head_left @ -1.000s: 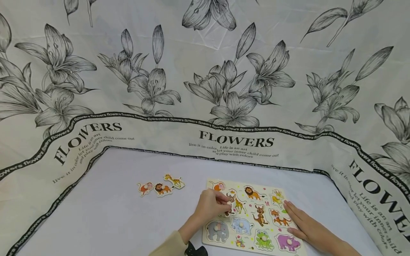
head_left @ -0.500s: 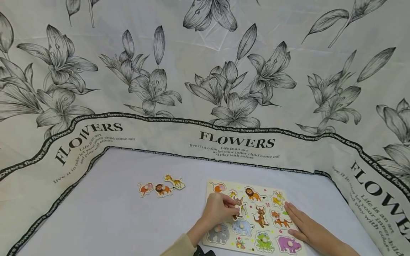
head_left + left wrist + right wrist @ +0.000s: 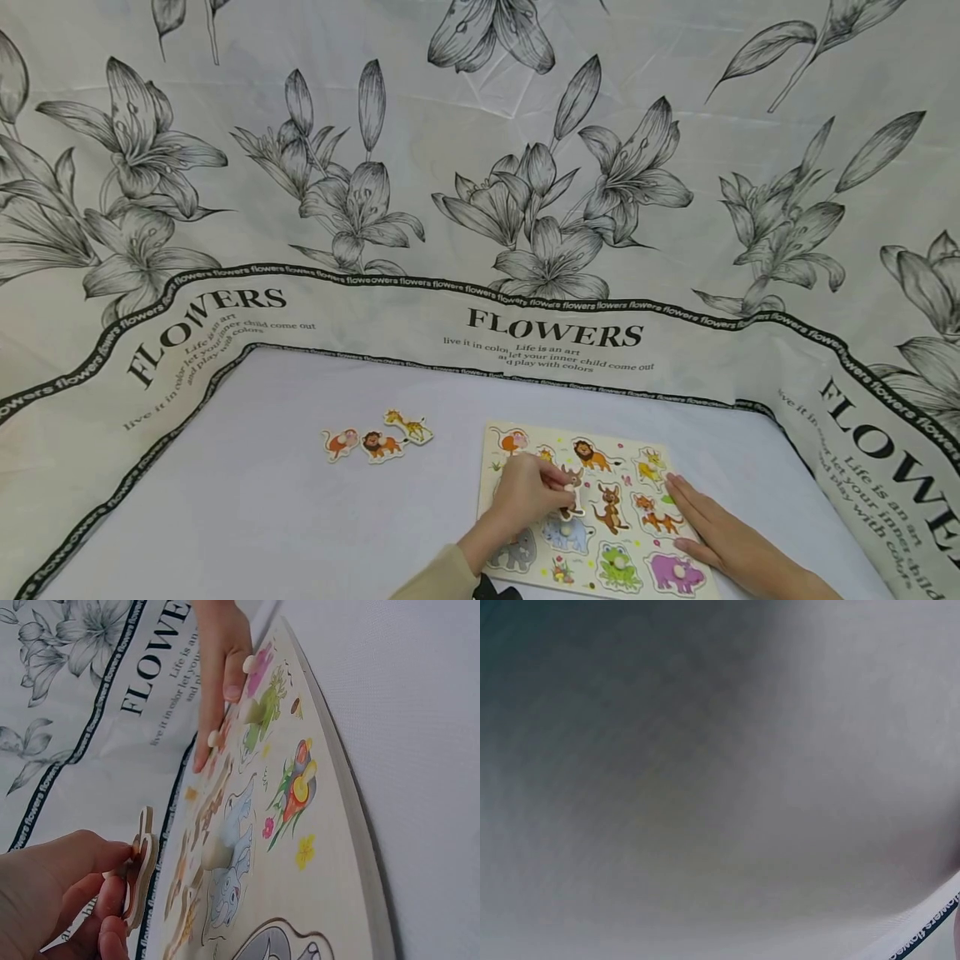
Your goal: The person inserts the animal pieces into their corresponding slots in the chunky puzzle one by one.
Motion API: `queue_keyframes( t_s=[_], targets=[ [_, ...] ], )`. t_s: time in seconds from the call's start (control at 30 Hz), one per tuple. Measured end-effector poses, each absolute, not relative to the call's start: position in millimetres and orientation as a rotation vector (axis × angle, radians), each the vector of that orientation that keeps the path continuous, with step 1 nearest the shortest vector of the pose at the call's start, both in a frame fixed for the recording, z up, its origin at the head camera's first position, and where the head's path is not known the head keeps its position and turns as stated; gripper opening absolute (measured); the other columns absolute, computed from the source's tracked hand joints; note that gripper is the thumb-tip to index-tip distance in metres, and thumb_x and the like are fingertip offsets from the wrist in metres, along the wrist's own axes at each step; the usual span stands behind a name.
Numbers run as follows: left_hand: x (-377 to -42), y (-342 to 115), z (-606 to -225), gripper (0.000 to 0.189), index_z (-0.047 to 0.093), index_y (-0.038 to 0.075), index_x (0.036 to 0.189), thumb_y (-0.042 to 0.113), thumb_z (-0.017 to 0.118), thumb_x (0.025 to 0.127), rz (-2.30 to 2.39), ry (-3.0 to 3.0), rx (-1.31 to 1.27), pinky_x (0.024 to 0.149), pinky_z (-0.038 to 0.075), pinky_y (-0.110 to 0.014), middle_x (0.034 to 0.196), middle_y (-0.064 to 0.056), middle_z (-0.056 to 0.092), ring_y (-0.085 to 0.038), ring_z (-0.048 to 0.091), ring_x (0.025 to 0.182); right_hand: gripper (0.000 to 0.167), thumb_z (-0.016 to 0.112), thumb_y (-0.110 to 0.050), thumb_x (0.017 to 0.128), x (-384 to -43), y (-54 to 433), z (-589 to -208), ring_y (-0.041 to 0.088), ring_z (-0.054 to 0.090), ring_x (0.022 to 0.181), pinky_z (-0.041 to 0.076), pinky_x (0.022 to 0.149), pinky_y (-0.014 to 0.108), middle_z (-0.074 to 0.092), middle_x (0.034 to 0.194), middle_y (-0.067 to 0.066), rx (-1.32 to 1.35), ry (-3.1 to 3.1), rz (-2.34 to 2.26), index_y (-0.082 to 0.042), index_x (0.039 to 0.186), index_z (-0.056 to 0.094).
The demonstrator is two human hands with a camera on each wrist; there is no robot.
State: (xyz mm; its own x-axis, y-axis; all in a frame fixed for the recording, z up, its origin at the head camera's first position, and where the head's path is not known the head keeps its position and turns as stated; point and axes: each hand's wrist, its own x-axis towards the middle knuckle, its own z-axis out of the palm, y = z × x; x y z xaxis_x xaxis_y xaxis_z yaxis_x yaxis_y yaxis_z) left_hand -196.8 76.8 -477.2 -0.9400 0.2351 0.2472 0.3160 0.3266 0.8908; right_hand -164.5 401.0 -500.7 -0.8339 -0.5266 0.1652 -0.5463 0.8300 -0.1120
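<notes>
White-covered counter (image 3: 225, 492), flower-print cloth (image 3: 480, 200) behind. Kangaroo piece (image 3: 144, 874): over puzzle board (image 3: 337, 825), long axis near-to-far, ears away from person; pinched, thumb to fingers, by left hand (image 3: 527, 495). Right hand (image 3: 723, 531): fingers straight, at board's edge.

Flower-printed cloth (image 3: 480, 208) (black-banded) borders a white surface (image 3: 247, 500).

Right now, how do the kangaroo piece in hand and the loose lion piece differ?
The left hand holds the kangaroo piece over the puzzle board, while the lion piece lies on the white cloth. The kangaroo piece is brown; the lion piece is orange with a dark mane. The kangaroo is drawn upright; the lion on all fours. Both are cut-out animal shapes.
</notes>
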Motion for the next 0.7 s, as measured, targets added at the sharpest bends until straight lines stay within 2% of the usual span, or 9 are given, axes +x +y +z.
queue_keyframes(
  t_s=[0.27, 0.5, 0.7],
  targets=[
    [-199.7, 87.5, -477.9, 0.011, 0.076, 0.007, 0.077, 0.004, 0.077, 0.067, -1.689, -2.519, -0.536, 0.049, 0.044, -0.010, 0.062, 0.002, 0.069, 0.011, 0.049, 0.049, 0.071, 0.058, -0.039, 0.093, -163.9, 399.4, -497.7, -0.026, -0.010, 0.132, -0.004, 0.098, -0.007, 0.024, 0.159, -0.002, 0.834, -2.893, 0.237, -0.005, 0.149, 0.031],
    [-202.3, 96.3, -479.8, 0.010, 0.076, 0.007, 0.077, 0.005, 0.079, 0.067, -1.683, -2.542, -0.521, 0.048, 0.043, -0.011, 0.061, 0.002, 0.069, 0.011, 0.048, 0.046, 0.070, 0.060, -0.036, 0.093, -164.9, 400.1, -498.4, -0.022, -0.008, 0.135, -0.003, 0.101, -0.005, 0.034, 0.154, 0.010, 0.862, -2.849, 0.231, -0.003, 0.148, 0.032],
    [-203.0, 104.1, -481.4, 0.009, 0.076, 0.008, 0.074, 0.005, 0.079, 0.066, -1.682, -2.568, -0.515, 0.047, 0.043, -0.012, 0.061, 0.003, 0.069, 0.009, 0.048, 0.044, 0.071, 0.058, -0.037, 0.093, -164.8, 400.9, -499.1, -0.023, -0.009, 0.135, -0.003, 0.100, -0.005, 0.031, 0.156, 0.008, 0.863, -2.867, 0.245, -0.005, 0.149, 0.030]
  ],
)
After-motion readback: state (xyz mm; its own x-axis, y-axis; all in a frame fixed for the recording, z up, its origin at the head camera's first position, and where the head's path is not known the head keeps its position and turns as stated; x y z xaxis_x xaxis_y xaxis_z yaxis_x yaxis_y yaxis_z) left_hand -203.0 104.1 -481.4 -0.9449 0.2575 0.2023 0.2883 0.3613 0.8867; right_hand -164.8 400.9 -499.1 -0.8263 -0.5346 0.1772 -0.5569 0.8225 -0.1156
